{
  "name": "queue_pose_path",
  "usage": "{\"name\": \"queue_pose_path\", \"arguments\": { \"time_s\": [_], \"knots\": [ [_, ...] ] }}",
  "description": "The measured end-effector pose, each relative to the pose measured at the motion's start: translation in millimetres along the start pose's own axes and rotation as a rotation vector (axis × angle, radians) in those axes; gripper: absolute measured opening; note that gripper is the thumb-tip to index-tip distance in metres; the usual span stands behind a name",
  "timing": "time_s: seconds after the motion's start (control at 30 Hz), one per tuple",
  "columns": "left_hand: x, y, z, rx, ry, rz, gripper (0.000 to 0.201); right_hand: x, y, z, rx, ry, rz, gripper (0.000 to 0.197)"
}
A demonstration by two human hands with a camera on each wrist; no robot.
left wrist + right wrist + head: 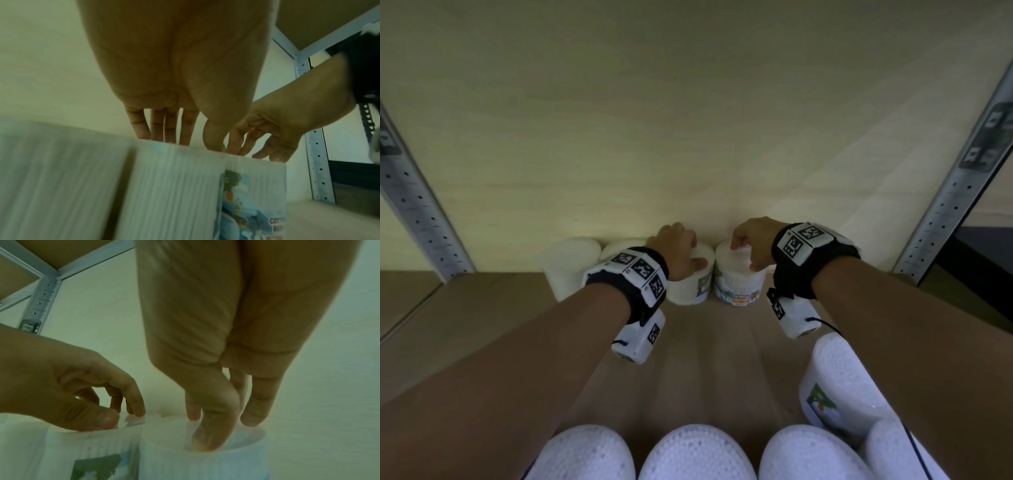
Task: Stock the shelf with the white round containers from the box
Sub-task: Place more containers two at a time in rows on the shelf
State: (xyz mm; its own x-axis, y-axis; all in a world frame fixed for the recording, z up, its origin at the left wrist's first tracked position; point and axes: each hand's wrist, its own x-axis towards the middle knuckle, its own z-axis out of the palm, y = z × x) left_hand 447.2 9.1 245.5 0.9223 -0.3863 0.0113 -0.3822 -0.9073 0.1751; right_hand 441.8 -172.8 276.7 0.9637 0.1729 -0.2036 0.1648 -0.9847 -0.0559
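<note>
Two white round containers stand side by side on the brown shelf board (705, 342), against the pale back wall. My left hand (681, 253) (185, 142) grips the left container (688, 291) (174, 186) from above, fingers behind its lid and thumb in front. My right hand (751, 246) (226, 431) grips the top of the right container (739, 284) (205, 464), which bears a "COTTON BUDS" label. The right wrist view also shows the left hand (115, 417) on the left container (88, 447).
Two more white containers (571, 263) (619, 248) stand at the back left. Several containers fill the frame's lower edge (695, 452), one lying on its side (835, 383) under my right forearm. Perforated metal uprights (417, 212) (945, 212) frame the shelf.
</note>
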Motion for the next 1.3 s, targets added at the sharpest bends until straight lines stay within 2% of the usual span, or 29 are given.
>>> {"name": "queue_pose_path", "arguments": {
  "time_s": [0.27,0.43,0.5,0.57,0.63,0.7,0.83,1.1,1.2,1.3],
  "knots": [
    [-1.7,-7.8,-12.4,-0.135,-0.143,0.091,0.043,0.3,-0.9,-0.1,0.000,-0.003,0.000,0.052],
    [-6.3,-10.6,-16.2,-0.179,-0.218,0.145,0.050,-1.1,-1.0,1.3,0.007,0.014,-0.004,0.049],
    [-9.5,-7.6,-13.9,-0.182,-0.167,0.124,0.044,-1.8,-1.8,1.0,0.007,0.017,-0.008,0.049],
    [-10.8,-3.2,-10.9,-0.135,-0.051,0.073,0.038,-2.3,-2.2,0.3,0.007,0.015,-0.010,0.048],
    [-10.6,1.0,-8.5,-0.086,0.040,0.021,0.044,-2.9,-2.3,-0.1,0.002,0.013,-0.007,0.048],
    [-9.8,5.0,-5.7,-0.044,0.053,-0.034,0.052,-3.2,-2.5,0.0,-0.001,0.016,-0.007,0.049],
    [-7.8,8.8,-0.4,0.023,-0.011,-0.079,0.058,-4.0,-2.8,0.0,-0.008,0.016,-0.009,0.049],
    [-7.1,-3.4,-11.0,-0.108,-0.109,0.017,0.054,-1.8,-1.7,0.1,0.006,-0.002,0.006,0.049],
    [-3.7,-4.8,-17.2,-0.097,-0.185,0.052,0.050,-0.9,-0.8,0.8,0.016,0.001,0.013,0.050],
    [-0.7,-4.9,-22.2,-0.103,-0.249,0.070,0.055,0.0,0.1,2.1,0.017,0.014,0.013,0.050]
  ]
}}
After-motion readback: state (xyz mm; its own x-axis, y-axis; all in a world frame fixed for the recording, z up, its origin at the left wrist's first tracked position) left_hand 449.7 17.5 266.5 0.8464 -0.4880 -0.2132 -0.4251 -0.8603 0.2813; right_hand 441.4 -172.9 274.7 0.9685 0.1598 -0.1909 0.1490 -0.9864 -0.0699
